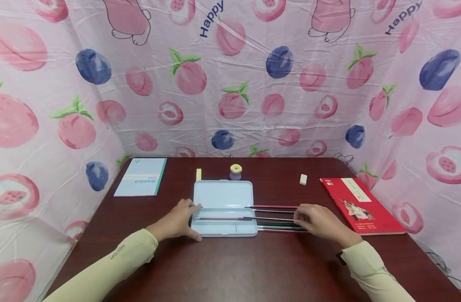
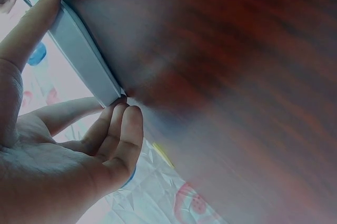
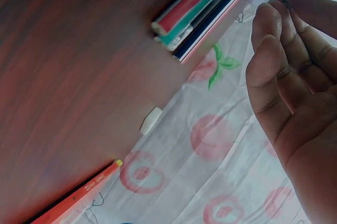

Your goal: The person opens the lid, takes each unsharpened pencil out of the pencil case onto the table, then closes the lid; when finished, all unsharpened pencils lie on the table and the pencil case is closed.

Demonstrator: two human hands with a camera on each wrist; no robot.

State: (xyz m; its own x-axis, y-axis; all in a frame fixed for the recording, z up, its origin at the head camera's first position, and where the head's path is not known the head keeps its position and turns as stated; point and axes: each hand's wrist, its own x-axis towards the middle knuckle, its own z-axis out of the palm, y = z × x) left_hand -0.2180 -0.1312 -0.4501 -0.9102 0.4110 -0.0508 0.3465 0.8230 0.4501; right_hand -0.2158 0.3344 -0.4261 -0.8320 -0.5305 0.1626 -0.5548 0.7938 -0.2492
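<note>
A light blue pencil case [image 1: 223,193] lies open on the table, its lid folded back. At its left end my left hand [image 1: 176,221] grips it, thumb at the near corner and fingers at the hinge side. The case's edge [image 2: 84,50] spans that grip in the left wrist view. My right hand [image 1: 321,221] pinches the right end of a thin dark pencil [image 1: 272,219], between thumb and fingertips; its other end reaches over the case's tray. Several more pencils [image 1: 279,230] lie just right of the case, running under the right hand, with red, green and dark sides.
A light blue notebook [image 1: 137,180] lies at the back left. Behind the case are a yellow strip [image 1: 198,174] and a small yellow and purple round item [image 1: 235,172]. To the right lie a white eraser [image 1: 303,179] and a red book [image 1: 366,209]. A fruit-print curtain [image 1: 230,84] surrounds the table.
</note>
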